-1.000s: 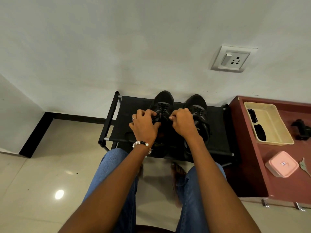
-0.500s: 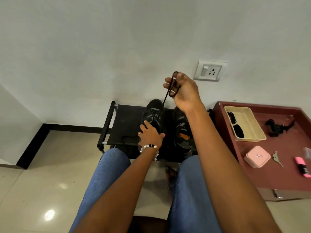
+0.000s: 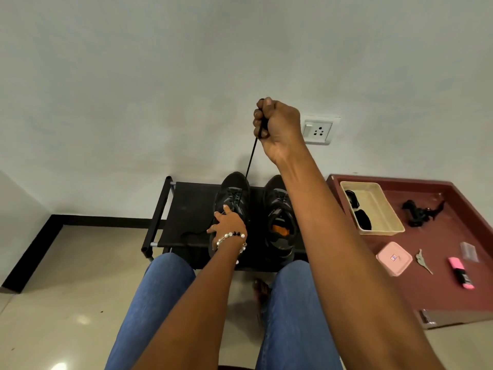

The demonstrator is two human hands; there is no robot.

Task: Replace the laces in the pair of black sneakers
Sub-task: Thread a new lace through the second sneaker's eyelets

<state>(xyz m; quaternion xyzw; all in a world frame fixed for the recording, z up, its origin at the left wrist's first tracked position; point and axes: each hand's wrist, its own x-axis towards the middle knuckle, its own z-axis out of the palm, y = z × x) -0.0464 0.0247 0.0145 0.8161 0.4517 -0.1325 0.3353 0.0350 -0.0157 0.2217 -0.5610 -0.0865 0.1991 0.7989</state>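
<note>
Two black sneakers stand side by side on a low black rack (image 3: pixel 186 206). My left hand (image 3: pixel 228 225), with a bead bracelet on the wrist, rests on the left sneaker (image 3: pixel 234 190) and holds it down. My right hand (image 3: pixel 277 126) is raised high in front of the wall, fist closed round a black lace (image 3: pixel 250 161). The lace runs taut from the fist down to the left sneaker's eyelets. The right sneaker (image 3: pixel 280 214) shows an orange insole and is partly hidden behind my right forearm. A loose black lace end (image 3: pixel 190 233) lies on the rack.
A maroon table (image 3: pixel 440 289) at right holds a cream tray (image 3: pixel 373 206) with sunglasses, a pink box (image 3: pixel 393 259), keys (image 3: pixel 422 261), a pink highlighter (image 3: pixel 460 276) and a black clip (image 3: pixel 418 213). A wall socket (image 3: pixel 317 129) sits behind my right hand. My knees in jeans are below.
My right hand left the sneaker and rose, pulling the black lace up out of the left sneaker. My left hand stayed on that sneaker.
</note>
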